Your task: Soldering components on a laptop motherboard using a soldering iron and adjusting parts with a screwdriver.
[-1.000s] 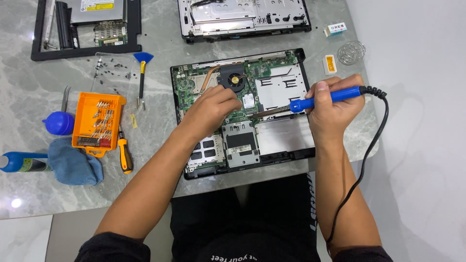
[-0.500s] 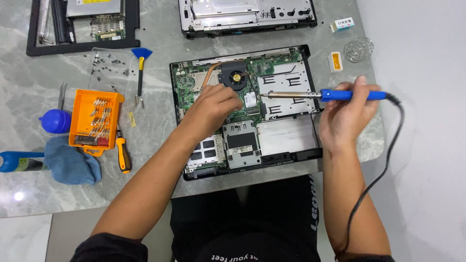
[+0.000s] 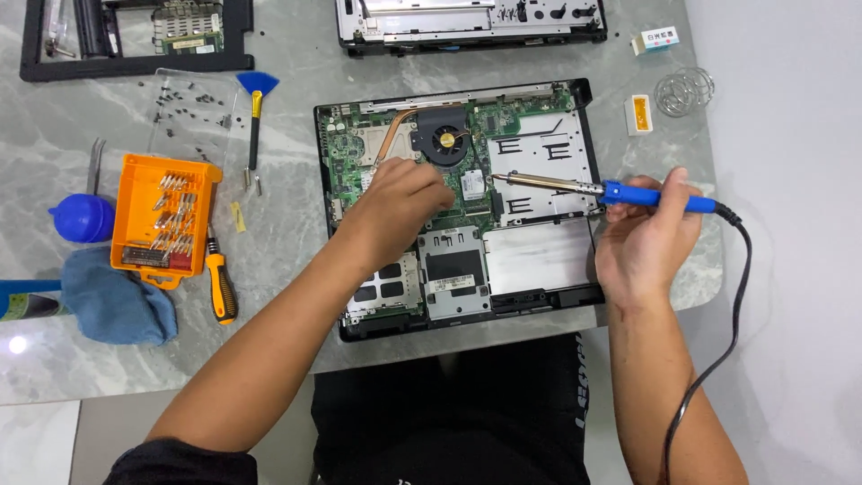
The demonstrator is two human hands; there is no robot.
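Note:
An opened laptop base [image 3: 539, 260] lies on the grey marble table [image 3: 287, 224], its green circuit board [image 3: 359, 148] and round fan [image 3: 446, 139] exposed. My left hand [image 3: 395, 211] rests curled on the board just below the fan; whether it pinches anything is hidden. My right hand [image 3: 645, 238] grips a blue-handled soldering iron [image 3: 620, 191] at the laptop's right edge. Its metal tip points left and hovers over the white panel, apart from my left hand. The black cord [image 3: 732, 314] runs down past my right forearm.
An orange bit case [image 3: 166, 220], an orange-handled screwdriver [image 3: 220, 286], a blue cloth [image 3: 117, 305], a blue blower bulb [image 3: 83, 217], loose screws [image 3: 184, 103] and a blue brush [image 3: 257, 99] lie left. Other laptop shells sit at the far edge [image 3: 135, 36] [image 3: 467, 22]. A wire stand [image 3: 682, 90] is far right.
My right hand has drawn the soldering iron to the right, away from the board, and levelled it. My left hand has stayed on the board below the fan.

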